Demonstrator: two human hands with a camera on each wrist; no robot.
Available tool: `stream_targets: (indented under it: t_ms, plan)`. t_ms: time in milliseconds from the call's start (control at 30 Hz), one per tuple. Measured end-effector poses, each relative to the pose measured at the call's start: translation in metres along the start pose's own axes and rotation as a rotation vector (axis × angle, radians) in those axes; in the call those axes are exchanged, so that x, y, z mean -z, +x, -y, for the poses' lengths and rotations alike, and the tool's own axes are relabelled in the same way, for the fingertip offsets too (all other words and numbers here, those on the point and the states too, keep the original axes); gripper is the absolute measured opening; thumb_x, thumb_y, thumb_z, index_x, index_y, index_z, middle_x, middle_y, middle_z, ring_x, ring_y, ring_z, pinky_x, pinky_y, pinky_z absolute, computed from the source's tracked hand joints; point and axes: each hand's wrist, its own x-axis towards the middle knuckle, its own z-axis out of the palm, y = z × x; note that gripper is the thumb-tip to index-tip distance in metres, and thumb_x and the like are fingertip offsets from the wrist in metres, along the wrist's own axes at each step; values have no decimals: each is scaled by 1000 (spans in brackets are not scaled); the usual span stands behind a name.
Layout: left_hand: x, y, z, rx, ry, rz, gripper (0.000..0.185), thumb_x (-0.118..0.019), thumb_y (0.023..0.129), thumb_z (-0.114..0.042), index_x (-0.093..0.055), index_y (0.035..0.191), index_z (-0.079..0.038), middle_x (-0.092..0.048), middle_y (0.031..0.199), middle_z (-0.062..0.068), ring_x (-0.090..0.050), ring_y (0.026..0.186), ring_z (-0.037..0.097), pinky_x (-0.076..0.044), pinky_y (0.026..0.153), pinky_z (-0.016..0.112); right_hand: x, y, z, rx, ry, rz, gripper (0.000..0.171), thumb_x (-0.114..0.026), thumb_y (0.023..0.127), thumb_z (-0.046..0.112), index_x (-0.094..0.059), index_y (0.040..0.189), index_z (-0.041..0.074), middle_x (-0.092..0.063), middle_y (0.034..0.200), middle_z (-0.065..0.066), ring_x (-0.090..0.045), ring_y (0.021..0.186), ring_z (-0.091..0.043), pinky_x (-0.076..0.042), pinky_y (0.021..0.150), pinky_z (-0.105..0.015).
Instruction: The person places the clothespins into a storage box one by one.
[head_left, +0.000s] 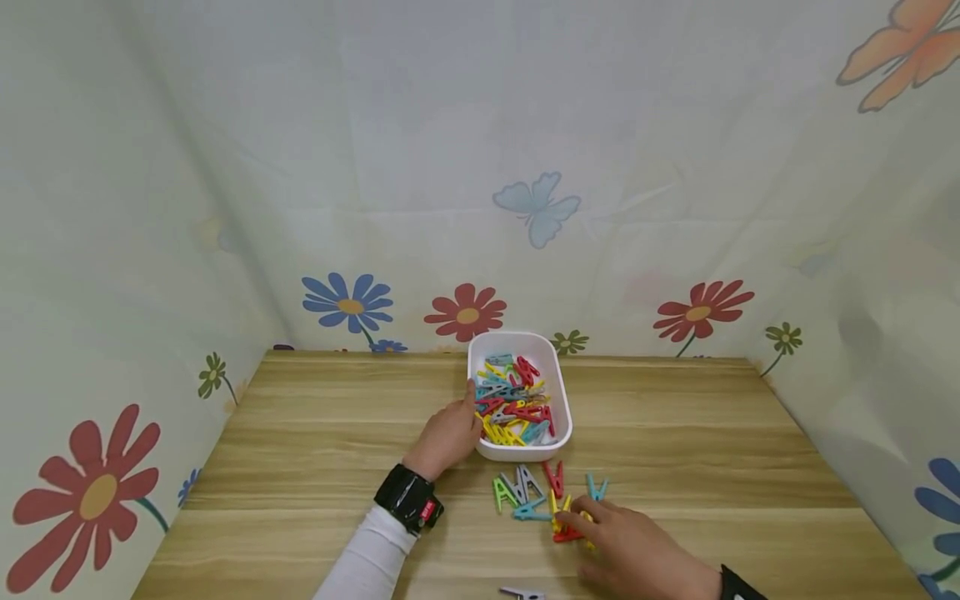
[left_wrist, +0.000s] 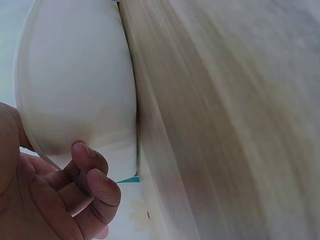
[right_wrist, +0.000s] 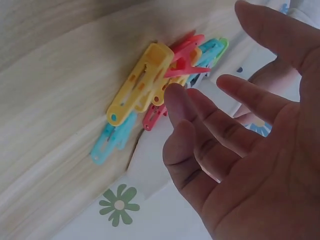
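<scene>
Flowered cloth point(head_left: 225, 208) hung on three sides round a pale wood-grain desk point(head_left: 300, 433). At the far middle of the desk, a white tub point(head_left: 562, 417) heaped with coloured pegs point(head_left: 513, 400): red, yellow, teal, grey. Just in front of the tub, a loose cluster of pegs point(head_left: 536, 496) lying flat on the wood, green and grey to the left, red, yellow and teal towards the right. Near the front edge, well apart from the cluster, one pale grey peg point(head_left: 522, 593), partly cut off by the frame.

Left hand point(head_left: 448, 435) rested against the tub's left wall, thumb up at the rim, fingers curled along the white side point(left_wrist: 75, 90) in the left wrist view. White sleeve point(head_left: 367, 558) and black wrist strap point(head_left: 408, 498) behind it.

Right hand point(head_left: 633, 550) lay over the right end of the cluster, fingertips touching a yellow peg point(right_wrist: 137, 85) and a red peg point(right_wrist: 182, 62). Fingers point(right_wrist: 200, 125) spread and relaxed in the right wrist view, grasping nothing, hovering just above those pegs, with a teal peg point(right_wrist: 111, 142) beside them on the desk.
</scene>
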Motion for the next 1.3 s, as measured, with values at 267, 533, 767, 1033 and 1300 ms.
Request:
stream_targets:
  t_ms: [267, 533, 767, 1033, 1300]
  plan:
    - [-1, 0, 0, 17, -12, 7, 68, -48, 100, -20, -16, 156, 0, -66, 99, 11, -49, 57, 13, -39, 52, 27, -5, -1, -2, 83, -49, -49, 54, -74, 85, 38, -58, 136, 27, -60, 120, 5, -60, 98, -10, -55, 83, -38]
    - [0, 0, 0, 18, -16, 7, 67, -47, 99, -20, -18, 156, 1, -67, 106, 14, -49, 57, 14, -40, 53, 28, -7, -2, -3, 113, -47, -44, 54, -74, 85, 37, -58, 135, 26, -60, 120, 6, -58, 98, -9, -55, 83, -37]
    - [1, -1, -1, 14, -25, 3, 67, -48, 99, -20, -18, 156, 1, -66, 99, 12, -49, 56, 14, -39, 51, 28, -8, 1, -3, 81, -5, -19, 50, -74, 86, 36, -59, 132, 27, -61, 116, 8, -55, 93, -6, -55, 81, -34]
    - [-1, 0, -1, 29, -40, 5, 67, -47, 100, -19, -17, 156, 0, -65, 99, 12, -48, 55, 15, -39, 50, 28, -12, 2, -6, 114, 19, -29, 34, -73, 87, 28, -65, 120, 24, -58, 95, 15, -46, 80, -1, -47, 70, -26]
    - [-1, 0, -1, 32, -49, 5, 67, -47, 100, -20, -17, 156, 0, -64, 94, 9, -48, 54, 15, -38, 50, 28, -17, 4, -8, 149, 0, -80, 19, -69, 90, 23, -66, 109, 24, -61, 93, 15, -47, 77, 2, -49, 70, -25]
